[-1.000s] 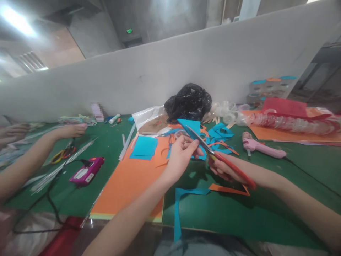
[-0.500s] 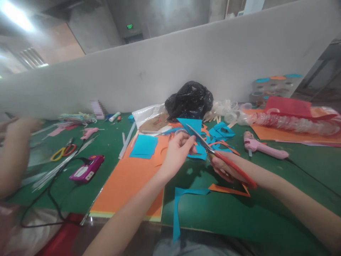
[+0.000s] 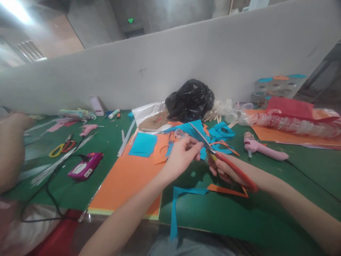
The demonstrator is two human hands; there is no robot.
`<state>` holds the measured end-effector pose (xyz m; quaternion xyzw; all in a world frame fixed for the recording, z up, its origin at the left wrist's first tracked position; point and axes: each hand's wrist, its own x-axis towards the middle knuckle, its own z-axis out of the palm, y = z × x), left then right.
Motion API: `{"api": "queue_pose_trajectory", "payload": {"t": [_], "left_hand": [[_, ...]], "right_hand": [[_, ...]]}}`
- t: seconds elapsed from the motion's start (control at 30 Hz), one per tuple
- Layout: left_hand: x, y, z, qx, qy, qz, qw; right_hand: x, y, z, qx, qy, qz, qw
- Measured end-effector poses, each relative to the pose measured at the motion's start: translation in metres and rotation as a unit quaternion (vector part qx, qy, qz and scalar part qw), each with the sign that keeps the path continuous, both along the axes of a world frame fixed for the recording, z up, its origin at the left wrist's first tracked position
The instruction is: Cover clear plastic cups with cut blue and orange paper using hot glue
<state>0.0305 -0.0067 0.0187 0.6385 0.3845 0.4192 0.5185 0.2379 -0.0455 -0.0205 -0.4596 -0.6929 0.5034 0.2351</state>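
Observation:
My left hand (image 3: pixel 181 156) pinches a piece of blue paper (image 3: pixel 194 131) above the green table (image 3: pixel 239 213). My right hand (image 3: pixel 225 170) grips red-handled scissors (image 3: pixel 229 168), whose blades reach up into the blue paper near my left fingers. A long blue paper strip (image 3: pixel 176 206) and an orange offcut (image 3: pixel 226 190) lie on the table under my hands. A big orange sheet (image 3: pixel 128 181) with a blue square (image 3: pixel 143 144) on it lies to the left.
A pink glue gun (image 3: pixel 262 146) lies right of my hands, a magenta one (image 3: pixel 84 167) with a black cord to the left. A black bag (image 3: pixel 189 99), blue scraps (image 3: pixel 221 134), clear plastic cups (image 3: pixel 290 122) and yellow scissors (image 3: pixel 61 148) sit further off. Another person's arm (image 3: pixel 10 149) is at far left.
The blue paper has tilted flatter and lower between my hands, and the scissors have shifted slightly with it. The other person's arm at the left has drawn back.

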Motion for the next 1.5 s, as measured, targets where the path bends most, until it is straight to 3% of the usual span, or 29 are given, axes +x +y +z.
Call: {"api": "queue_pose_trajectory", "payload": {"t": [0.13,0.3,0.63,0.9,1.1,1.37,1.5], "left_hand": [[0.003,-0.004,-0.004,-0.007,0.011,-0.027,1.000],[0.002,-0.001,-0.004,0.002,0.007,0.066,0.998],[0.002,-0.005,0.000,0.003,-0.028,0.098,0.995],[0.001,-0.005,0.003,-0.009,-0.056,0.075,0.996],[-0.003,-0.005,0.010,-0.007,-0.043,0.062,0.997],[-0.009,-0.003,0.014,-0.008,-0.010,0.058,0.998],[-0.008,-0.003,0.015,-0.005,-0.002,0.052,0.999]], "right_hand": [[-0.002,0.004,-0.007,-0.010,0.035,-0.002,0.999],[-0.004,0.002,-0.007,-0.022,0.051,-0.013,0.998],[-0.015,-0.005,0.024,-0.037,0.012,-0.042,0.998],[-0.005,0.003,-0.007,-0.033,0.033,-0.023,0.999],[-0.005,-0.002,0.001,0.038,0.005,-0.013,0.999],[-0.008,0.001,-0.008,-0.008,0.019,-0.040,0.999],[-0.006,-0.002,-0.004,0.035,0.025,-0.017,0.999]]}}
